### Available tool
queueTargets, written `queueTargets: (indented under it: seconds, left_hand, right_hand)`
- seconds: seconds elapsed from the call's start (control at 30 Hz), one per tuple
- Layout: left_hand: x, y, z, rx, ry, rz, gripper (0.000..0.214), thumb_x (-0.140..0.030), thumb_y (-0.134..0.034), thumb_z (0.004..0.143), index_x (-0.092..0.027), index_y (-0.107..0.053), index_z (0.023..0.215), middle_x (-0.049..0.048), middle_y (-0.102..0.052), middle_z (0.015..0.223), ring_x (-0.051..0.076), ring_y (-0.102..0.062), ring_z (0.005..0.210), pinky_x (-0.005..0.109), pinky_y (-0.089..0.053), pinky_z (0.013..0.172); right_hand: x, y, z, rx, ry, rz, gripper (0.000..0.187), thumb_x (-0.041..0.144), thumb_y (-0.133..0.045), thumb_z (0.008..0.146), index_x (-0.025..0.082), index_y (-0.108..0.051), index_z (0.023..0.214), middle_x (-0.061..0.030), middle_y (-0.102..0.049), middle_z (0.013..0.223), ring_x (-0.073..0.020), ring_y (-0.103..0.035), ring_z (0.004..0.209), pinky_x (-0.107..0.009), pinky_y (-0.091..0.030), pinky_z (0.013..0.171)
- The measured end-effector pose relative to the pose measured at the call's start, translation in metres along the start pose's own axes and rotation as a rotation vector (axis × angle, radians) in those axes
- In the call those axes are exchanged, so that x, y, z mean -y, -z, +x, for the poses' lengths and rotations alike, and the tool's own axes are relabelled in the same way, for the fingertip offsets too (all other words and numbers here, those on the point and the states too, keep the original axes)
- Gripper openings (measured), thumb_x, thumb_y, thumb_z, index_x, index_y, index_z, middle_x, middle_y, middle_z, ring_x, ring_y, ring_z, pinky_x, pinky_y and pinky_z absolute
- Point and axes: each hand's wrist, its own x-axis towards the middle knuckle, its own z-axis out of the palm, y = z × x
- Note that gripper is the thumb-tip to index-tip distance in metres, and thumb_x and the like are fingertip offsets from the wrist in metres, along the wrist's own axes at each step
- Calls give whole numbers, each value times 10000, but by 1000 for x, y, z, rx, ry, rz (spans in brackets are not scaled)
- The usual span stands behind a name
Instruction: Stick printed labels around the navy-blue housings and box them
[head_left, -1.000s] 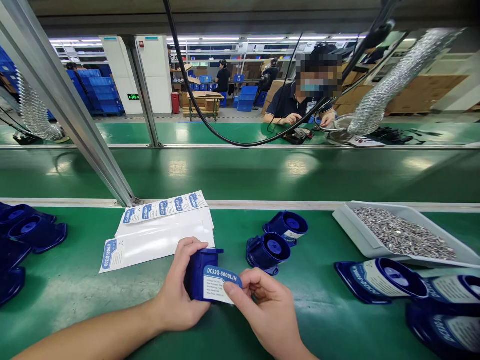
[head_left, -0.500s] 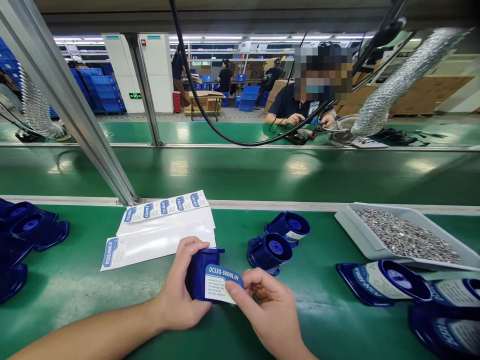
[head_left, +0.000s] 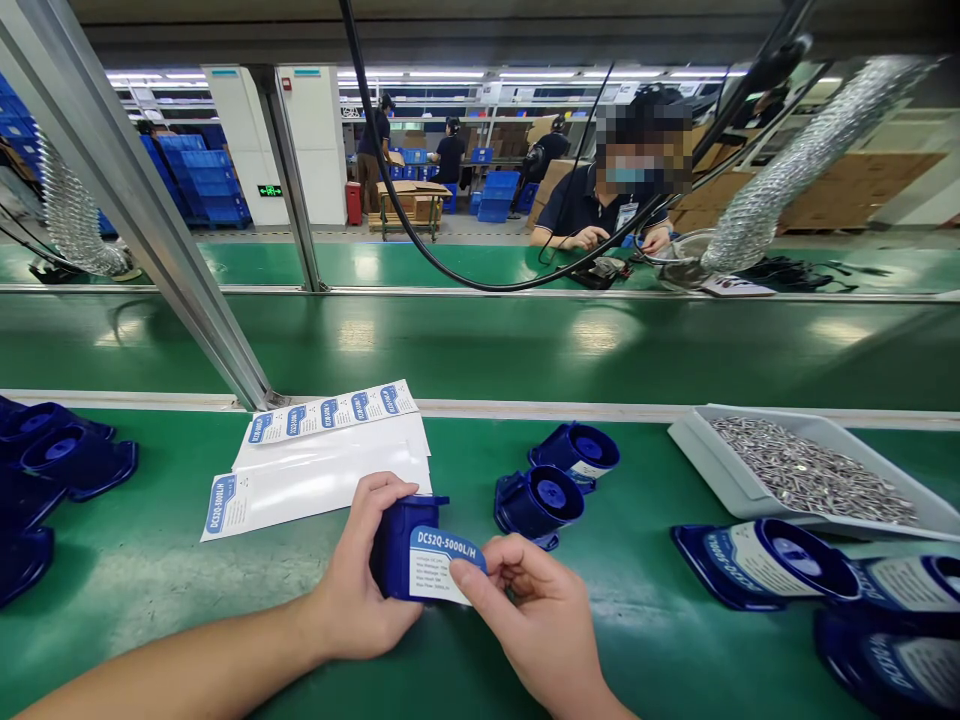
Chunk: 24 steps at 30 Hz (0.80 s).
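Observation:
My left hand [head_left: 369,575] is wrapped round a dark blue plastic housing [head_left: 397,548], held a little above the green bench. Between thumb and fingers, my right hand [head_left: 536,615] pinches the right end of a blue-and-white label [head_left: 442,566] reading DC52Q-5000L/H. The label's left part lies against the housing's face, while its right end stands off. Behind my left hand lie label sheets [head_left: 322,470], one with a single label at its left end. Two more blue housings [head_left: 541,503] stand beyond my right hand, and the rear one shows a label.
At right a grey tray [head_left: 697,440] holds many small metal screws. Several labelled housings [head_left: 765,565] sit before it; others [head_left: 75,460] are at far left. A metal post [head_left: 180,260] slants down by the sheets. Across the line a co-worker [head_left: 600,205] handles parts beneath a hanging black cable [head_left: 450,272].
My hands, the housing and the label are almost where they were. The label's free end has shifted very slightly. Across the line, the co-worker's head has moved a little left.

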Motion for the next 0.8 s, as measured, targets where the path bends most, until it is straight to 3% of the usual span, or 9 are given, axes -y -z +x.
queueTargets:
  seconds: [0.43, 0.8]
  left_hand:
    - [2, 0, -1, -6, -3, 3, 934, -8, -657, 610, -307, -445, 1469, 109, -398, 1382, 333, -452, 1320, 512, -425, 1108]
    - [-2, 0, 0, -8, -28, -19, 874, -48, -694, 660, -290, -445, 1462, 117, -405, 1365, 321, -495, 1277, 489, -466, 1072]
  right_hand:
    - [-5, 0, -2, -4, -12, -4, 395, 487, -829, 864, 192, -633, 688, 9, -556, 595, -127, -489, 495, -222, -392, 459]
    - [10, -1, 5, 25, -21, -2, 387, 467, -814, 838, 188, -626, 646, 6, -539, 554, -124, -471, 473, -214, -376, 440]
